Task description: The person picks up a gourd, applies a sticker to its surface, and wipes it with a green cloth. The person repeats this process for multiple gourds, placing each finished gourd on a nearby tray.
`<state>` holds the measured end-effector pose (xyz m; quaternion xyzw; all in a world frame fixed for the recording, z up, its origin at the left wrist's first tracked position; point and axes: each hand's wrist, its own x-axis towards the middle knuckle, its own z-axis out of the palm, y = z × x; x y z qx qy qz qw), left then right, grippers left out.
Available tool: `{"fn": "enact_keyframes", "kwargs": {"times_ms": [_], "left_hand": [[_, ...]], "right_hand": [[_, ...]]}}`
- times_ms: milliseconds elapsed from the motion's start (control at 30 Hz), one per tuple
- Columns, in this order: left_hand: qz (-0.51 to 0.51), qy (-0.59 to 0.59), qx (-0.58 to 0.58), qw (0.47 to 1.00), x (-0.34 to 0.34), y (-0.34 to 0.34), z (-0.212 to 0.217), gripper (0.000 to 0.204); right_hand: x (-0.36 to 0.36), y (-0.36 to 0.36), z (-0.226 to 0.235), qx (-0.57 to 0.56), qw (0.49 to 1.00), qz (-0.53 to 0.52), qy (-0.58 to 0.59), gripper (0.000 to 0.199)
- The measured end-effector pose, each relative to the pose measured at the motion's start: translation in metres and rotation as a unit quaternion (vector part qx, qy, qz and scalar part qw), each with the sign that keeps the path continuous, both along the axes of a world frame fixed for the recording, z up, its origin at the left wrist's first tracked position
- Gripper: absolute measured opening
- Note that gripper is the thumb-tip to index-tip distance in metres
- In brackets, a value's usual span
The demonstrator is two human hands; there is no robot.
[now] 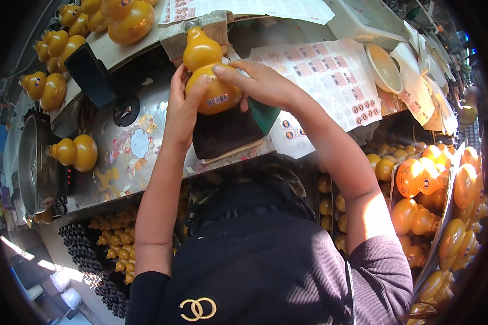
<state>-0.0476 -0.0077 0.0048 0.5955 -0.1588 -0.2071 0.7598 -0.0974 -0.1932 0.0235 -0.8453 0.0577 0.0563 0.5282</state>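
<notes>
Between both hands is a yellow gourd-shaped bottle (202,51), tilted with its neck away from me and resting on a folded grey cloth (171,42). My left hand (183,103) grips the lower bulb's left side, its thumb laid on the front. From the right, my right hand (263,84) wraps the same bulb, thumb pressed near the bottle's waist. A small barcode label (218,101) shows on the lower bulb. Below the bottle lies a dark pad (217,135), with a green piece (263,116) at its right.
Sticker sheets (320,67) spread to the right, by an oval bowl (385,67). At left are a phone (89,76), a round pan (35,162) and a lone gourd bottle (76,153). Several more bottles (130,24) stand far left; crates of bottles (417,179) sit at right.
</notes>
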Motion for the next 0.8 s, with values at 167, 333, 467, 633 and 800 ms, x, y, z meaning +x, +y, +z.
{"fn": "enact_keyframes", "kwargs": {"times_ms": [167, 333, 467, 633, 800], "left_hand": [[0.023, 0.004, 0.018, 1.000, 0.001, -0.006, 0.000, 0.062], [0.021, 0.005, 0.003, 1.000, 0.005, -0.007, -0.004, 0.061], [-0.003, 0.031, 0.014, 0.999, 0.009, -0.004, 0.003, 0.066], [-0.009, -0.017, 0.073, 0.997, 0.014, -0.008, 0.006, 0.073], [-0.014, 0.018, 0.082, 0.996, 0.020, -0.008, 0.010, 0.072]], "right_hand": [[0.009, -0.001, -0.005, 0.007, 0.999, 0.033, 0.014, 0.075], [0.010, -0.002, -0.005, 0.015, 0.999, 0.033, 0.021, 0.073], [0.009, 0.001, -0.011, 0.013, 1.000, 0.017, 0.013, 0.070], [0.008, 0.000, -0.012, 0.008, 1.000, 0.014, 0.016, 0.070], [0.001, 0.004, 0.004, 0.083, 0.996, 0.020, 0.023, 0.071]]}}
